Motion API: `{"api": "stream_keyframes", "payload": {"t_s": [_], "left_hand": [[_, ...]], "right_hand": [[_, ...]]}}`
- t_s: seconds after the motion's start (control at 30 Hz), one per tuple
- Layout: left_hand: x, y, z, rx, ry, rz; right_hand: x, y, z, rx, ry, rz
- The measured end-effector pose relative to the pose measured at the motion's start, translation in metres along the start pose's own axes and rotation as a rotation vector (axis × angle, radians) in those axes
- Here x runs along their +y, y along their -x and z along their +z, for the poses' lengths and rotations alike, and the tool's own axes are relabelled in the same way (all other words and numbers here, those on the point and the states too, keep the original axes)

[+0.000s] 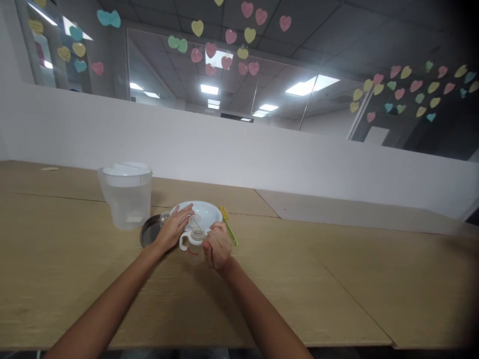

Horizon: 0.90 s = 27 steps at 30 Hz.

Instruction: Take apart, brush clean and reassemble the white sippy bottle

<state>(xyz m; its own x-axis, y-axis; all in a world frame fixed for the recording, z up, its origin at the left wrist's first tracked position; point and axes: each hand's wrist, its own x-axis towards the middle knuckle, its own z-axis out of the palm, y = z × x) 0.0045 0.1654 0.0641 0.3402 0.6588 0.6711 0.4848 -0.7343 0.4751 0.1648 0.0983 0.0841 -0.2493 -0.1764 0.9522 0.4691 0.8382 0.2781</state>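
In front of me is a clear baby bottle [193, 251] with a white two-handled collar and a red marking on its body. My right hand [219, 244] is closed in a fist round its right-hand handle. A translucent round piece with a thin straw [195, 220] is tilted over the open bottle neck, the straw reaching down towards it. My left hand [175, 228] holds that piece at its edge by the fingertips; the other fingers are stretched out over a white plate [209, 212]. A small clear dome-shaped piece [163, 217] lies just beyond my left wrist.
A translucent lidded pitcher [129, 199] stands at the left. Next to it is a dark round tray [148, 230], partly under my left hand. A green-handled brush with a yellow head [230, 229] lies right of the plate. A white wall [239, 154] borders the wooden table's back.
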Motion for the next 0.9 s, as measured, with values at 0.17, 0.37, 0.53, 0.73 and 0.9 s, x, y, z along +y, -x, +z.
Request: {"api": "stream_keyframes", "payload": {"t_s": [0.17, 0.37, 0.53, 0.73, 0.9], "left_hand": [[-0.007, 0.0, 0.002, 0.014, -0.106, -0.045], [-0.018, 0.001, 0.001, 0.12, -0.26, -0.152], [-0.02, 0.002, 0.002, 0.133, -0.407, -0.167], [-0.027, 0.0, 0.0, -0.025, -0.334, -0.152], [-0.027, 0.002, 0.001, -0.116, -0.181, -0.142]], "right_hand": [[0.004, 0.002, -0.001, 0.044, 0.015, 0.024], [0.01, 0.003, 0.0, 0.168, 0.065, 0.27], [0.018, 0.005, 0.003, 0.207, 0.157, 0.703], [0.026, 0.013, 0.006, 0.107, 0.148, 0.987], [0.035, 0.025, 0.009, 0.029, 0.108, 1.14]]}}
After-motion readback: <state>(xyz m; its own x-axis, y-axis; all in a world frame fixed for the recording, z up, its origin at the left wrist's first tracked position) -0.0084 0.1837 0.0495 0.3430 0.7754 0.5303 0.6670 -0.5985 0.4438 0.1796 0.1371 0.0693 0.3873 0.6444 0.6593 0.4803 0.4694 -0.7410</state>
